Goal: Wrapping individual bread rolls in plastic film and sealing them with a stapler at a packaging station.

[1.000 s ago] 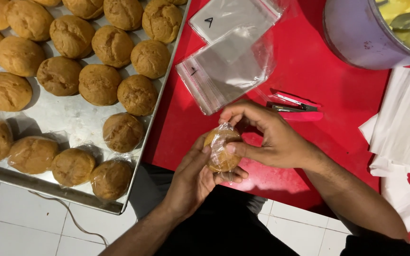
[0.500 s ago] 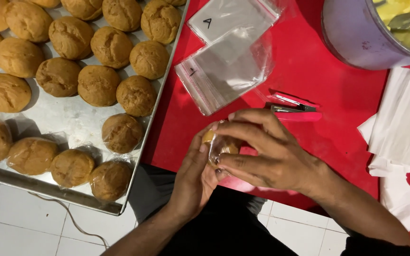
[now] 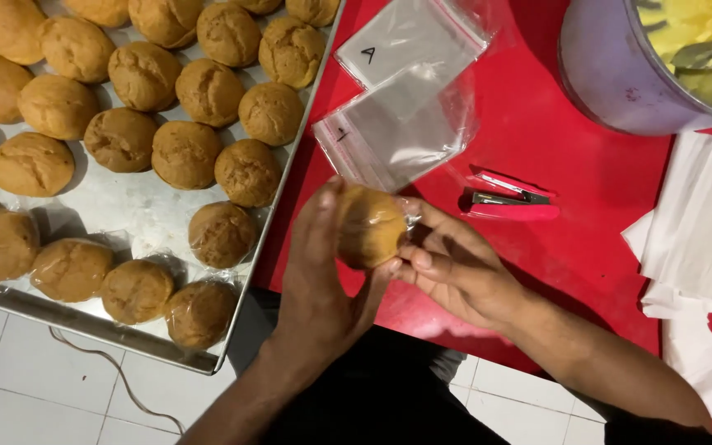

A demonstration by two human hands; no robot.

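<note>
A round golden-brown bun [image 3: 370, 227] sits in a clear plastic bag between both hands, above the near edge of the red table [image 3: 554, 247]. The left hand [image 3: 319, 280] cups it from the side with fingers curled around its back, so that face of the bun is hidden; the right hand [image 3: 455, 268] closes on the bag's loose end beside the bun, thumb and fingertips pinching the film, though the film itself is hard to make out against the skin. Just beyond lie a stack of empty clear bags [image 3: 401, 124], overlapping so their number cannot be told, and a red stapler [image 3: 508, 198] on the table to their right. Farther right, white paper sheets [image 3: 698, 239] run off the frame edge, and a pale lilac tub [image 3: 620, 74] with yellow filling is cut off at the top corner; a metal utensil in it shows only in part. To the left, a metal tray [image 3: 125, 214] overhangs the table, carrying rows of buns [image 3: 183, 99], the nearest few [image 3: 133, 288] already wrapped; its far rows are cropped. Below lies white tiled floor [image 3: 10, 387] with a thin cord [image 3: 117, 379] across it.
</note>
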